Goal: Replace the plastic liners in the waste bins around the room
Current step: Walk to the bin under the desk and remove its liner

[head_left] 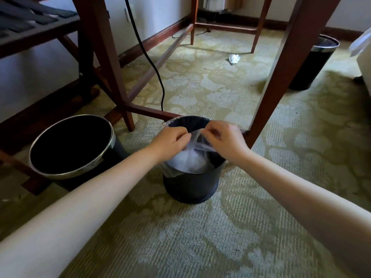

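Patterned green carpet (pixel 200 227) is running back to the skirting board at its left and far edges. We are viewing it beneath a wooden desk, one leg (pixel 281 77) standing just right of the centre bin (pixel 190 187). Our left hand (pixel 170 142) and right hand (pixel 226 142), fingers curled, are each pinching the clear liner (pixel 190 163), which is sitting inside that bin with its edge lapping the near rim. A second bin (pixel 112 140) is standing to the left, close but apart; a third bin (pixel 309 67) is standing well beyond the leg. Open carpet is lying before us and between the desk legs, where crumpled paper (pixel 233 58) is resting.
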Demonstrator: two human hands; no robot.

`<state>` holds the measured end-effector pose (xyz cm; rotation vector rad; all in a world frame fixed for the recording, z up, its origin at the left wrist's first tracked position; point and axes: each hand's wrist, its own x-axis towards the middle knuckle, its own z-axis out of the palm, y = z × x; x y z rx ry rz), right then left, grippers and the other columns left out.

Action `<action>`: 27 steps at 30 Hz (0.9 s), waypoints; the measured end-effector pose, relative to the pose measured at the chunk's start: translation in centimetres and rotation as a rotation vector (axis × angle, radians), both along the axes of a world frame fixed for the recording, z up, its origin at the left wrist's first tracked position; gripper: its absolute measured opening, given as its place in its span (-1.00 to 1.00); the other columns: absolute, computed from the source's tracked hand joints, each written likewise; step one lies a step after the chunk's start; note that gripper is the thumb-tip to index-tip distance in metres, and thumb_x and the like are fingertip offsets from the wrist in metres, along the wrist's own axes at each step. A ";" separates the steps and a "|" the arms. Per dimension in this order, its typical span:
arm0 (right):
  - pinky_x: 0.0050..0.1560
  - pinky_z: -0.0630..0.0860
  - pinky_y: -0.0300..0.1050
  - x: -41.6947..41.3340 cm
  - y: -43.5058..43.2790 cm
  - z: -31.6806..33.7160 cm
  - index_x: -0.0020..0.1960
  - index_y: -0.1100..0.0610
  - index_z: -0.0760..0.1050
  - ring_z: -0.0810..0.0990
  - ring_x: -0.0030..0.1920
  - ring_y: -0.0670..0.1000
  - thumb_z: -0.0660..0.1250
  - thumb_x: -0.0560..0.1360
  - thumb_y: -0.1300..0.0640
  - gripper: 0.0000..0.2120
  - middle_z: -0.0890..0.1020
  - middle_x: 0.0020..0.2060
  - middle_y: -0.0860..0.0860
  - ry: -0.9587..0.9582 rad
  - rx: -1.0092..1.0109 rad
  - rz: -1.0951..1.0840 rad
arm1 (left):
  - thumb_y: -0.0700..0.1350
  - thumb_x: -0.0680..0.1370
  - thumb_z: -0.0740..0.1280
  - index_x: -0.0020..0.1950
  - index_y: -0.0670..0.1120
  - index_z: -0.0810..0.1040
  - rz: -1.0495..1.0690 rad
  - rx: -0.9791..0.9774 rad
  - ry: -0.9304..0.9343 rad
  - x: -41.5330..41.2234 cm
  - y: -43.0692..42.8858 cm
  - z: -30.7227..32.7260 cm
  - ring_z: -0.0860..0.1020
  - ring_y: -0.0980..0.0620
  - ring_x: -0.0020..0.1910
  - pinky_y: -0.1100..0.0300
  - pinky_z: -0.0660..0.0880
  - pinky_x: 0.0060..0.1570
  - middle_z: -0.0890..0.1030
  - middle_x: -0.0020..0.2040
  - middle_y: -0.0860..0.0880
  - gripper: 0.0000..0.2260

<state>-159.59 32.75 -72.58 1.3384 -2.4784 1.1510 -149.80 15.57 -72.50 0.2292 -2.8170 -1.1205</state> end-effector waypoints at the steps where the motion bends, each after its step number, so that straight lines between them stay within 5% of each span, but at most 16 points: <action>1: -0.31 0.45 0.00 0.0 -0.1 0.4 -0.23 0.15 0.49 0.47 -0.36 0.04 0.32 0.55 0.11 -0.80 0.52 -0.39 0.00 -0.028 -0.020 -0.049 | 0.10 0.56 0.17 -0.22 -0.18 0.54 0.001 0.025 0.003 0.1 0.5 0.0 0.55 0.00 -0.27 0.03 0.46 -0.16 0.60 -0.28 -0.11 -0.62; 3: -0.28 0.46 0.01 -0.2 -0.2 1.1 -0.21 0.16 0.49 0.52 -0.33 0.07 0.31 0.57 0.10 -0.79 0.55 -0.36 0.03 -0.128 -0.076 -0.125 | 0.19 0.52 0.24 -0.14 -0.15 0.58 0.020 0.103 0.001 0.1 1.5 0.0 0.57 0.02 -0.19 0.11 0.46 -0.12 0.62 -0.22 -0.07 -0.60; 5: -0.24 0.50 0.02 -0.2 -0.4 1.7 -0.18 0.19 0.48 0.57 -0.31 0.08 0.28 0.59 0.07 -0.76 0.58 -0.35 0.07 -0.246 -0.149 -0.156 | 0.07 0.52 0.36 -0.06 -0.15 0.58 0.047 0.097 0.004 -0.3 2.6 0.0 0.58 0.02 -0.13 0.10 0.49 -0.06 0.63 -0.15 -0.05 -0.73; 10: -0.30 0.37 -0.09 -0.1 -0.6 2.8 -0.18 0.13 0.40 0.44 -0.38 -0.06 0.22 0.62 0.05 -0.76 0.48 -0.42 -0.04 -0.266 -0.199 -0.181 | 0.02 0.52 0.37 -0.11 -0.15 0.52 0.080 0.030 0.042 -1.0 3.5 1.1 0.53 0.01 -0.26 0.14 0.40 -0.25 0.55 -0.26 -0.04 -0.77; 16: -0.35 0.44 -0.07 -1.2 1.4 2.5 -0.07 0.13 0.47 0.48 -0.38 0.04 0.16 0.64 -0.03 -0.74 0.51 -0.37 0.00 0.019 0.337 -0.137 | -0.09 0.59 0.20 0.07 -0.10 0.50 0.162 -0.499 0.132 -0.3 0.0 2.4 0.48 -0.02 -0.30 0.14 0.38 -0.33 0.48 -0.29 0.04 -0.85; 21: -0.39 0.36 -0.14 -1.5 2.2 2.0 -0.09 0.15 0.48 0.50 -0.29 0.07 0.13 0.65 -0.02 -0.70 0.50 -0.31 0.01 0.148 0.625 -0.058 | -0.18 0.55 0.21 -0.07 -0.19 0.53 0.328 -0.776 0.175 0.0 -2.7 2.5 0.49 -0.12 -0.07 0.07 0.37 -0.25 0.52 -0.11 -0.11 -0.87; 23: -0.42 0.30 -0.15 -1.7 2.3 1.8 -0.16 0.13 0.45 0.46 -0.31 0.06 0.13 0.64 -0.02 -0.69 0.45 -0.36 -0.02 0.143 0.667 -0.032 | -0.17 0.57 0.23 -0.02 -0.20 0.58 0.398 -0.651 0.191 -0.2 -2.7 2.5 0.50 -0.12 -0.04 0.04 0.43 -0.17 0.54 -0.04 -0.12 -0.84; 27: -0.42 0.26 -0.16 -2.7 2.5 1.1 -0.16 0.15 0.47 0.45 -0.31 0.07 0.11 0.65 -0.01 -0.67 0.46 -0.34 0.00 0.145 0.731 -0.079 | -0.14 0.54 0.30 -0.05 -0.17 0.65 0.322 0.009 -0.089 -1.7 -1.8 4.3 0.55 -0.05 -0.11 0.11 0.46 -0.08 0.63 -0.11 -0.14 -0.84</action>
